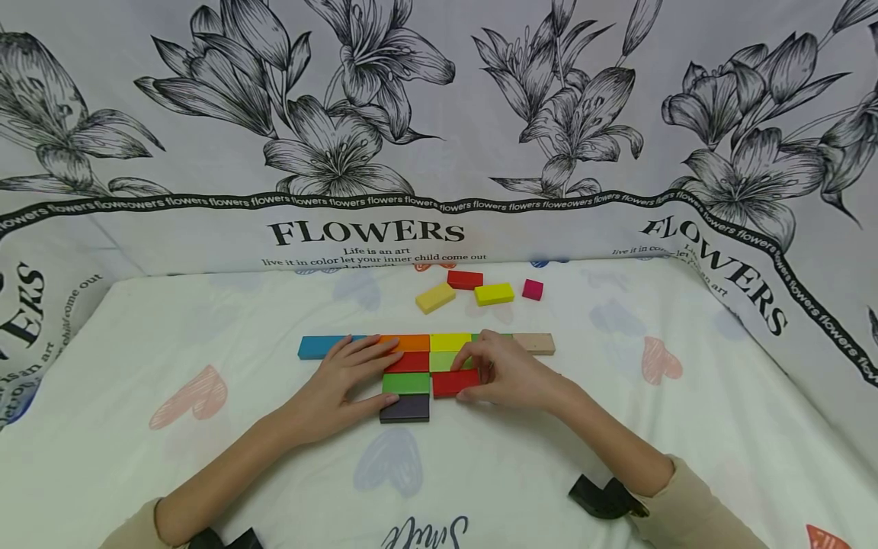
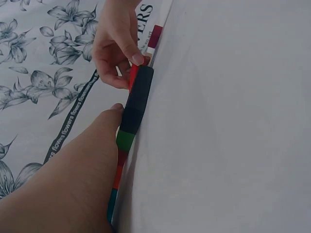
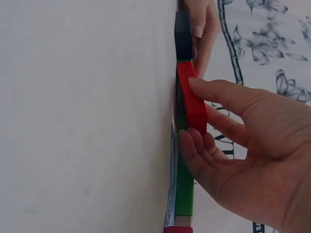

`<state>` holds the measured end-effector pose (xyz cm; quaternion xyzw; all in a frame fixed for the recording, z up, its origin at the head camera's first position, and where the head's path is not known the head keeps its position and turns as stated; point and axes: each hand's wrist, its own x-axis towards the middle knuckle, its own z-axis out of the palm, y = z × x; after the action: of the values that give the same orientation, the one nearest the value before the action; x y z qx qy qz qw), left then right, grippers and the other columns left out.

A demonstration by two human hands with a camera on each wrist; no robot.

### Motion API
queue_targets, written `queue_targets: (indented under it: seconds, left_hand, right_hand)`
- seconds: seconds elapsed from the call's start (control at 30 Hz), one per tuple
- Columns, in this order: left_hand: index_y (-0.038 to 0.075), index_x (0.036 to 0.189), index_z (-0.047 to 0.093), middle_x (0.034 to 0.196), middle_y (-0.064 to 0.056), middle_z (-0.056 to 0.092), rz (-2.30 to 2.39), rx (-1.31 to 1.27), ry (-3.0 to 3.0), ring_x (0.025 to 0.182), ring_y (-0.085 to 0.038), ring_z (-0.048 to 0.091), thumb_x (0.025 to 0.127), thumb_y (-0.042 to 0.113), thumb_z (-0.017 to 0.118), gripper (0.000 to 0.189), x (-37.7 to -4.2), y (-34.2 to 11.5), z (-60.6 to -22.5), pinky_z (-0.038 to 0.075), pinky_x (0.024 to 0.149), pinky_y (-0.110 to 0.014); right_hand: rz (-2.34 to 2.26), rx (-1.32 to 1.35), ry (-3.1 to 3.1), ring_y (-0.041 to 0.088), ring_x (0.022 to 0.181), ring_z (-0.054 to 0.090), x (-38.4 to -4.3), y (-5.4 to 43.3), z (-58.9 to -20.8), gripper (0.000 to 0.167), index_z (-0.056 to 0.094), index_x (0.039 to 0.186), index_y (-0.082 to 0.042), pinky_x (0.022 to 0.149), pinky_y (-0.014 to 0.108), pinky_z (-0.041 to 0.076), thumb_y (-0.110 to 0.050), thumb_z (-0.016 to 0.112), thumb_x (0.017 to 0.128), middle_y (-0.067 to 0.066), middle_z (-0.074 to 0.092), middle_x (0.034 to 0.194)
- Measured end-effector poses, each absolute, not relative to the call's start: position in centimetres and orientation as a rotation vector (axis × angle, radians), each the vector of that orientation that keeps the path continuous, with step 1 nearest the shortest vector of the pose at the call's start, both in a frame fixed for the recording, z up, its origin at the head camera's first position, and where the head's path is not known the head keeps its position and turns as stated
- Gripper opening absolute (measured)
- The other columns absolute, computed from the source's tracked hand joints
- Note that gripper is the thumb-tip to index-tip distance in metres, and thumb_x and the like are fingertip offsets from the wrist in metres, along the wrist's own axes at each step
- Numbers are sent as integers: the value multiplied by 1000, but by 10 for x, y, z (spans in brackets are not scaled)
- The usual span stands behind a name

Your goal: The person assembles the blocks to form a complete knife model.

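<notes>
Flat coloured wooden blocks lie in joined rows on the bed-like white sheet. My right hand (image 1: 511, 374) pinches a red block (image 1: 449, 384) between thumb and fingers, below a light green block (image 1: 442, 361). In the right wrist view this red block (image 3: 190, 87) looks slightly tilted. My left hand (image 1: 343, 387) lies with extended fingers over the orange block (image 1: 411, 342) and another red block (image 1: 414, 362). Its thumb touches the edge where a green block (image 1: 408, 383) meets a black block (image 1: 405, 409). The right hand partly covers another green block in the top row.
The top row also has a blue block (image 1: 317, 348), a yellow block (image 1: 450, 342) and a beige block (image 1: 538, 344). Behind it lie a loose red block (image 1: 465, 280), two yellow blocks (image 1: 494, 294) and a magenta cube (image 1: 532, 290). Flower-printed fabric (image 1: 384, 168) rises at the back.
</notes>
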<state>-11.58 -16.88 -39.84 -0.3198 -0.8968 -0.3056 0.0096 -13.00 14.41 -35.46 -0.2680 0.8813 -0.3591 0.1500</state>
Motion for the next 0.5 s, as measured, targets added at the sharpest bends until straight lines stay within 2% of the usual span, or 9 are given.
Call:
queue_targets:
  seconds: [0.5]
  left_hand:
    - [18,153,58,163,-2,49,-953,-1007,-2796,157,-32,34,96,42,76,65,-116,-169,-398,10,127,-66]
  right_hand:
    - [-1030,-760,2515,13,82,57,-130,143,-357,26,71,112,-13,71,23,51,-15,85,90,1,58,94]
